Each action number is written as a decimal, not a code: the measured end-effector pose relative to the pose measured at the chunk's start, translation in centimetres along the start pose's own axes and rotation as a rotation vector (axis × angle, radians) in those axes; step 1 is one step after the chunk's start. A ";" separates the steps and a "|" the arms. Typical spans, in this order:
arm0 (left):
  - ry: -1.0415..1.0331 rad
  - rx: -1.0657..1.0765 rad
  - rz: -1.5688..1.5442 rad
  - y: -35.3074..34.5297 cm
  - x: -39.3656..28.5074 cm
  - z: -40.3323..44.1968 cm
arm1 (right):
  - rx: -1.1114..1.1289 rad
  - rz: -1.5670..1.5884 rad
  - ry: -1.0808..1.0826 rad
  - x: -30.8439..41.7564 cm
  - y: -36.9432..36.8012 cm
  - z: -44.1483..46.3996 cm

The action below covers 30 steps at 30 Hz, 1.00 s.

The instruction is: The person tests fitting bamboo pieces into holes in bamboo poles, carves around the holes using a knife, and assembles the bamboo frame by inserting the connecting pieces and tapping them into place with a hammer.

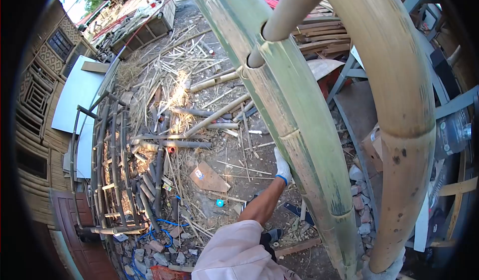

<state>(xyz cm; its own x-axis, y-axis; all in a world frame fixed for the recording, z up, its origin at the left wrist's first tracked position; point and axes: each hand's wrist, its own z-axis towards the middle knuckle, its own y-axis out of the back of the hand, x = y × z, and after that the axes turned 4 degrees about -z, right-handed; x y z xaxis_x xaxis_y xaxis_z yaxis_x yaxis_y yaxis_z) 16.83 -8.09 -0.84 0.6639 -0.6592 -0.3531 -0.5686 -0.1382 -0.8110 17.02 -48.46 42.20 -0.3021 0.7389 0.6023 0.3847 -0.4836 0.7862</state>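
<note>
A large green bamboo piece, apparently two poles side by side, slants down across the view. Thin bamboo rungs run from holes in it to a thick brown bamboo pole on the right. My left hand, in a white glove with a blue cuff, holds the left edge of the green bamboo; some of its fingers are hidden behind it. At the bottom right my right hand, also gloved, is around the lower end of the brown pole. Only part of that hand shows.
A dark bamboo frame stands at left by a woven-walled house. Cut bamboo, splinters and a brown board litter the ground. Rubble and a blue rope lie below. Grey metal legs stand at right.
</note>
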 end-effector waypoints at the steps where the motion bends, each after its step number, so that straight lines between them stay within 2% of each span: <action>1: -0.034 -0.037 0.024 0.1 0.0 -0.2 | -0.030 -0.101 0.182 -0.8 0.3 0.4; 3: 0.071 -0.123 0.065 0.9 -0.4 -1.7 | 0.009 -0.024 0.061 0.3 1.2 -0.7; 4: 0.033 -0.110 0.055 1.4 -0.6 -2.0 | 0.017 0.012 0.000 0.8 1.6 -0.6; 8: 0.039 -0.001 0.016 1.1 -1.6 -3.2 | 0.031 -0.181 0.102 0.8 2.8 -1.2; 9: 0.053 -0.006 0.003 2.3 -1.4 -2.8 | 0.015 -0.095 0.121 1.3 2.7 -1.5; 10: -0.008 0.022 0.022 4.2 -0.8 -1.6 | 0.015 -0.118 0.141 1.3 2.6 -1.6; 13: -0.022 0.032 -0.002 4.7 -1.6 -2.2 | 0.045 -0.179 0.251 2.1 2.6 -2.3; 14: -0.016 0.060 -0.012 4.6 -2.0 -2.4 | 0.053 -0.154 0.189 2.2 2.3 -2.3; 16: -0.009 0.080 -0.014 5.7 -2.5 -2.4 | 0.081 -0.102 0.060 2.1 1.2 -2.2; 20: 0.036 0.101 -0.122 13.6 -1.9 2.7 | 0.040 -0.189 0.238 2.2 -1.7 -2.4; 25: 0.113 0.090 0.024 17.3 -4.6 3.4 | 0.202 -0.259 0.173 6.1 -5.5 -1.6; 29: 0.146 0.168 0.279 21.6 -5.5 3.6 | 0.302 -0.356 0.204 4.8 -10.5 0.3; 30: 0.234 0.056 0.264 21.4 -6.6 2.1 | 0.305 -0.361 0.224 5.1 -11.7 0.9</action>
<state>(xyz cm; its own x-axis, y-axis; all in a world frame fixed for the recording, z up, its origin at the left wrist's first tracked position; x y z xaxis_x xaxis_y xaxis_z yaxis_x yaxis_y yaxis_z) 1.24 -5.16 -16.84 0.3649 -0.8191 -0.4425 -0.6735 0.0959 -0.7330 11.75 -38.56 35.94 -0.6287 0.6988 0.3412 0.4477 -0.0335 0.8936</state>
